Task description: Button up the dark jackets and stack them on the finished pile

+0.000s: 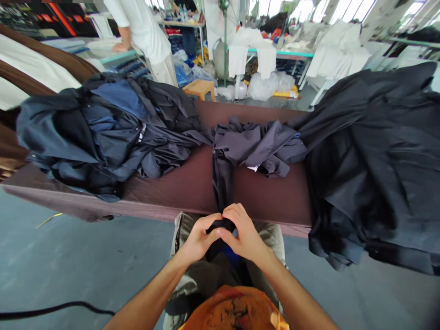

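Note:
Both hands meet at the front edge of the brown-covered table, above my lap. My left hand (203,236) pinches the end of a dark garment (223,181) between thumb and fingers. From the other side my right hand (242,231) grips the same folded black edge, thumbs nearly touching. That garment stretches back from my hands as a narrow strip onto the table, where its dark grey body (256,140) lies crumpled. A small white label (254,168) shows at its lower edge. Which part of the garment is between my fingers I cannot tell.
A heap of dark navy garments (113,123) lies on the left of the brown table (165,197). Another black pile (381,160) hangs over the right end. Beyond are a person in a white shirt (144,32), a wooden stool (199,88) and tables with white cloth (254,48).

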The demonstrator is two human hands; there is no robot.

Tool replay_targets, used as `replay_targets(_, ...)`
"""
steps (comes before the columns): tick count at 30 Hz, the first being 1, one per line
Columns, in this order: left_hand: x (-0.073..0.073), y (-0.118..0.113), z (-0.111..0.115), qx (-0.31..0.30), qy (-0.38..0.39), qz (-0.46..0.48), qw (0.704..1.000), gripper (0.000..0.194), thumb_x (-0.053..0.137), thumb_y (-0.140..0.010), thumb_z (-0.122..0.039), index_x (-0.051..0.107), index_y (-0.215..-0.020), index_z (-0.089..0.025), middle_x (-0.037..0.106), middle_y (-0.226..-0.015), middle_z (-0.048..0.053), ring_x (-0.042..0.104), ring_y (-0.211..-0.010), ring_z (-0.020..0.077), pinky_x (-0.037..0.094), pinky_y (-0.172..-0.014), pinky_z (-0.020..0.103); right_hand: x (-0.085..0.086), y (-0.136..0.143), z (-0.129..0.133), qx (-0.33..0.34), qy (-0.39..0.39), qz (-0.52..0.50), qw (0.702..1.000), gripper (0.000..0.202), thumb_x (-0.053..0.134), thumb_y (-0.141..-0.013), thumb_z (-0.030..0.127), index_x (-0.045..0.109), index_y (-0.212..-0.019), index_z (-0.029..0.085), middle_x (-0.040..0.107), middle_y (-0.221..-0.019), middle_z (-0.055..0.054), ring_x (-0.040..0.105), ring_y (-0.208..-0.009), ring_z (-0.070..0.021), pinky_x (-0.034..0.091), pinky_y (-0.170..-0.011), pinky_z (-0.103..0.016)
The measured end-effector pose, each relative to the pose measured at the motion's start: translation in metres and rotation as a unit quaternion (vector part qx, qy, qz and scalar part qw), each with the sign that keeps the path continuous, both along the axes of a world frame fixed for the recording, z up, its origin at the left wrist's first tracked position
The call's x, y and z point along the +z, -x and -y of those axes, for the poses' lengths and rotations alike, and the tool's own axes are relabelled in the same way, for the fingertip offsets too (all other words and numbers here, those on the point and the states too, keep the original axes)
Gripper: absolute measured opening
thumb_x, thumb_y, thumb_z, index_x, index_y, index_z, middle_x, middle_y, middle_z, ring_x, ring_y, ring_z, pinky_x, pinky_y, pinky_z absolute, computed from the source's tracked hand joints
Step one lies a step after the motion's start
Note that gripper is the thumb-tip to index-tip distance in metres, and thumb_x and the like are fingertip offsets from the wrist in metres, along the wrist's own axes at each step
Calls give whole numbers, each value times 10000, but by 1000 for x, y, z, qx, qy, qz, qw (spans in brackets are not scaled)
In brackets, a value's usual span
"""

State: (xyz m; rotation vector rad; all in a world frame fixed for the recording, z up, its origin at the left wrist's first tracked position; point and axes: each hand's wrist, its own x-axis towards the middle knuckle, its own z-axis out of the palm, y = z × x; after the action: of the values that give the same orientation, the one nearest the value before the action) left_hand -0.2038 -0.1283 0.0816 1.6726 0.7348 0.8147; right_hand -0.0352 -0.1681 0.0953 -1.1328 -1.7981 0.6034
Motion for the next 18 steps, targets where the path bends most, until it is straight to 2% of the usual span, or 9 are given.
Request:
replay_targets(6, -20, -11, 6, 86, 170, 103, 976, 489, 716, -742, -608, 653, -802, -127, 540, -719, 14, 459, -657, 137, 401, -594, 233, -7, 9, -10, -39, -8, 3, 999, 192, 507, -961, 362, 543, -862, 201, 548, -859, -49, 474, -842, -208, 409, -773, -353)
replay_targets(10, -28, -22, 10, 137, 212, 126, 959, 504, 725, -709, -617, 583, -758, -136, 492, -701, 0, 425, -644, 125, 372, -571, 222, -11, 10, -14, -58, -9, 9, 998, 204, 488, -964, 349, 528, -826, 204, 538, -819, -43, 477, -812, -206, 410, -752, -348)
replay_targets(13, -25, -23, 9, 128, 150, 85, 977, 472, 646, -809, -597, 530, -738, -145, 465, -694, -10, 407, -639, 116, 366, -579, 223, -13, -5, -15, -27, 1, 54, 998, 225, 489, -978, 364, 540, -836, 196, 559, -835, -51, 486, -818, -204, 409, -746, -337)
replay_targets(16, -10, -18, 6, 56, 26, -31, 998, 364, 556, -932, -460, 514, -739, -154, 483, -705, -12, 436, -663, 119, 378, -625, 234, -11, -28, -14, 33, 59, 123, 990, 255, 562, -962, 419, 562, -855, 187, 601, -847, -44, 511, -796, -191, 396, -732, -317)
replay_targets(18, 4, -13, 5, -3, -64, -107, 992, 276, 507, -977, -360, 536, -791, -157, 531, -763, 5, 480, -715, 134, 397, -674, 250, -8, -40, -12, 81, 114, 148, 979, 283, 638, -920, 450, 578, -846, 184, 624, -823, -17, 537, -761, -174, 392, -755, -312)
